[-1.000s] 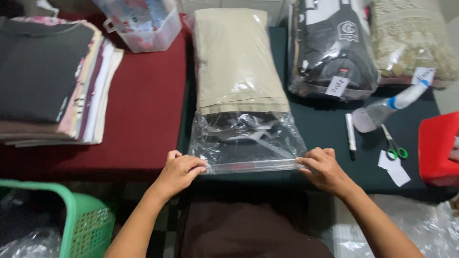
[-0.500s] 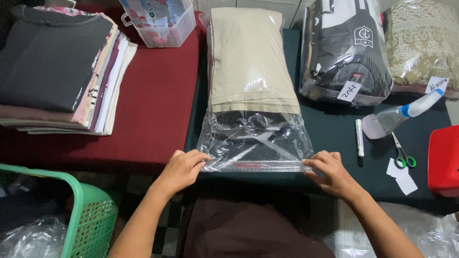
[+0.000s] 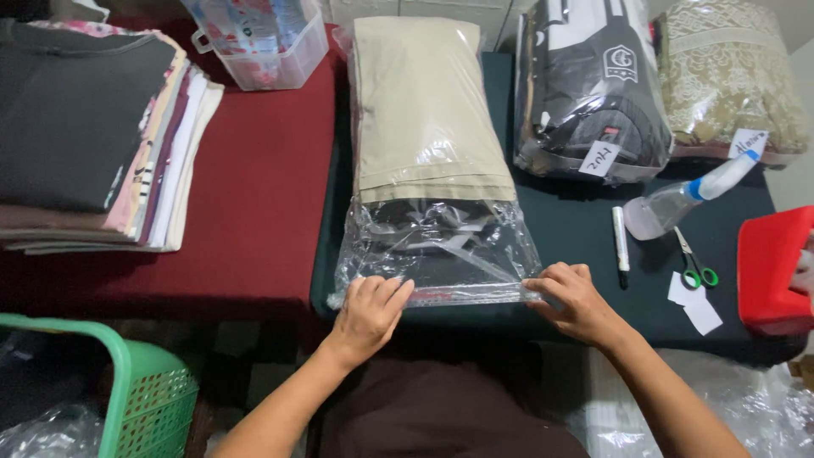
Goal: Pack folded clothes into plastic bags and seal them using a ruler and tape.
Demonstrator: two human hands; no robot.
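Clear plastic bag (image 3: 437,254): I press my left hand (image 3: 366,312) and right hand (image 3: 577,304) flat, fingers spread, pinning its open edge against the desk (image 3: 577,220).

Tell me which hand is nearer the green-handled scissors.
Right. The right hand presses the clear bag's edge just left of the scissors; the left hand is at the bag's far corner.

Both hands press the near edge of a clear bag (image 3: 437,254) holding beige cloth (image 3: 428,110) at frame centre: left hand (image 3: 370,309), right hand (image 3: 577,301), fingers flat.
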